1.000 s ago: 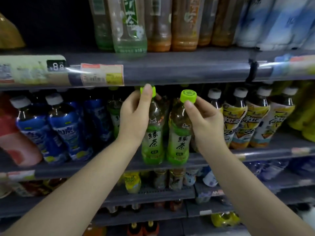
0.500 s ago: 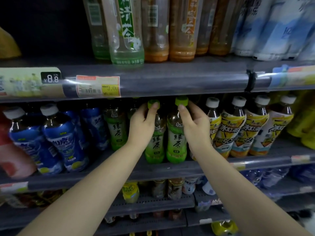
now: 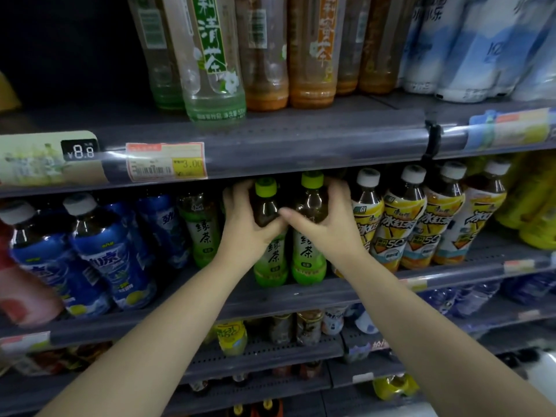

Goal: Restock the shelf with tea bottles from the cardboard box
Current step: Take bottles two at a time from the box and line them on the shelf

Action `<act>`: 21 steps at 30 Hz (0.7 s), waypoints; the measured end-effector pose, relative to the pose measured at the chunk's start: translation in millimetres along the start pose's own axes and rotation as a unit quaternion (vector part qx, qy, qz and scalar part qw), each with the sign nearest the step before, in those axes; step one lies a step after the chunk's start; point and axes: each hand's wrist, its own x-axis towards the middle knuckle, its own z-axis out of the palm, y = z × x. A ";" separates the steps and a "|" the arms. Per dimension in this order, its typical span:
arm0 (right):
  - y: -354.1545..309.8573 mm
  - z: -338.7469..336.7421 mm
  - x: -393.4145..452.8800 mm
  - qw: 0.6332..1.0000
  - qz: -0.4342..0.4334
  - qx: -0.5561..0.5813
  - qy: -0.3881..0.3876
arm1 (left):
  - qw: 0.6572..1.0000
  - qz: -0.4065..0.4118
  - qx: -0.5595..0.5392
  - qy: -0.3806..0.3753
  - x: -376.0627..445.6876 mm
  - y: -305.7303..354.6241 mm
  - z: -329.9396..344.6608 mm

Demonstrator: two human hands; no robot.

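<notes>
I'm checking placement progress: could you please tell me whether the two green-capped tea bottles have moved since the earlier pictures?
Yes. The two green-capped tea bottles moved deeper onto the grey metal shelf, caps now under the price rail.

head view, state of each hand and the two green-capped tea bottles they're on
left hand: wrapped around the left green-capped tea bottle
right hand: wrapped around the right green-capped tea bottle
both bottles: capped, upright, standing on the grey metal shelf

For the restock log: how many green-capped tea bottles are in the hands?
2: one in the left hand, cap at; one in the right hand, cap at. Others may be hidden behind.
</notes>
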 end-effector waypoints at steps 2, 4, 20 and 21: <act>-0.4 -2.5 1.3 1.000 -0.020 -0.016 0.007 | 0.999 0.014 0.011 0.030 -0.4 -0.3 1.8; -0.7 -4.3 3.0 0.999 -0.033 -0.004 0.019 | 0.997 0.031 0.024 0.065 -2.9 1.7 2.5; -3.4 23.8 0.0 0.994 -0.029 -0.044 0.098 | 0.996 0.000 0.023 0.090 -34.8 -11.9 7.1; -3.6 24.9 0.4 0.994 -0.019 -0.034 0.100 | 0.996 -0.002 0.020 0.091 -34.4 -12.4 7.5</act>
